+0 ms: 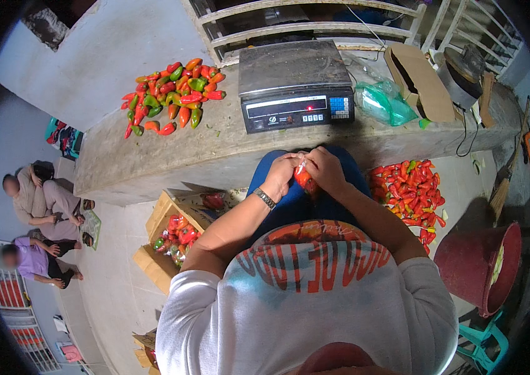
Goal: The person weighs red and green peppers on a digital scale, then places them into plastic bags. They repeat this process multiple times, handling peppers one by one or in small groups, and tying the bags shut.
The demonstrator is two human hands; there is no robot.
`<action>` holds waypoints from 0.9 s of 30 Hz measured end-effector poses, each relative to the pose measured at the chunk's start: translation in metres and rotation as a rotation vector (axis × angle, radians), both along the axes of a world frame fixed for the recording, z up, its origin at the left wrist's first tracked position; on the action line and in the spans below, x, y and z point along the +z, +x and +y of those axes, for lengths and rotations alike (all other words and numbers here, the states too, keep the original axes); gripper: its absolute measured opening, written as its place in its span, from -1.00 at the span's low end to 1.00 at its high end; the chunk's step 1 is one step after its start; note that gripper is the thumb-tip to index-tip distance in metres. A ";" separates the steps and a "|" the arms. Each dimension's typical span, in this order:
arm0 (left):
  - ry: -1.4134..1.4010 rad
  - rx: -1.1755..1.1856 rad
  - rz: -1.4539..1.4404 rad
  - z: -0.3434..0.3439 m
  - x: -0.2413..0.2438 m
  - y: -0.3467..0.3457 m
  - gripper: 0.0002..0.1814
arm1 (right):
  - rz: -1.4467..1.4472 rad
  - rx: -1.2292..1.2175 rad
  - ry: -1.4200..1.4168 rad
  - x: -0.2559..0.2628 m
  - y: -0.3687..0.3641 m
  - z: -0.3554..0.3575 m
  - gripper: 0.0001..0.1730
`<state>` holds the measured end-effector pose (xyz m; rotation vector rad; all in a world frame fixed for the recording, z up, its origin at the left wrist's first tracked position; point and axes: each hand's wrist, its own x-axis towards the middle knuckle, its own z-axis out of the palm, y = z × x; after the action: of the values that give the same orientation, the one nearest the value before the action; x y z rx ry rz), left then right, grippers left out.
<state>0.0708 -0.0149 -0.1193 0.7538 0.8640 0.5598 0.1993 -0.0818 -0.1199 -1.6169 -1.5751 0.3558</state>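
Note:
Over my lap, both hands pinch the top of a clear plastic bag of red peppers [304,176]. My left hand [284,172] closes on it from the left, with a metal watch on that wrist. On the other side my right hand [325,168] grips the bag's gathered neck; the fingertips of both hands meet there. Just beyond the hands, on the concrete ledge [218,146], stands a digital weighing scale [295,70] with nothing on its platter. A loose pile of red, orange and green peppers [171,96] lies on the ledge to its left.
Right of the scale lie green plastic bags [384,101] and a cardboard box [419,84]. A cardboard box [155,269] of bagged peppers stands on the floor at left, a pepper heap [410,192] and red tub [469,267] at right. Two people [33,197] [35,258] sit far left.

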 end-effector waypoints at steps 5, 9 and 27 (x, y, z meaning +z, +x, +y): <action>0.248 0.171 -0.014 -0.011 -0.014 0.002 -0.91 | -0.119 -0.005 -0.068 0.004 -0.007 0.008 -0.80; 1.169 0.040 0.423 -0.011 -0.016 -0.003 -0.88 | -0.045 -0.013 -0.129 -0.002 0.008 0.014 -0.77; 0.070 0.582 -0.103 0.095 -0.053 -0.231 -0.85 | -0.008 -0.208 -0.067 -0.040 0.080 0.023 -0.67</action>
<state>-0.1601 0.0797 -0.1723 0.5235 0.9720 1.1394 0.2792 -0.0592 -0.1596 -1.8165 -1.3974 0.2931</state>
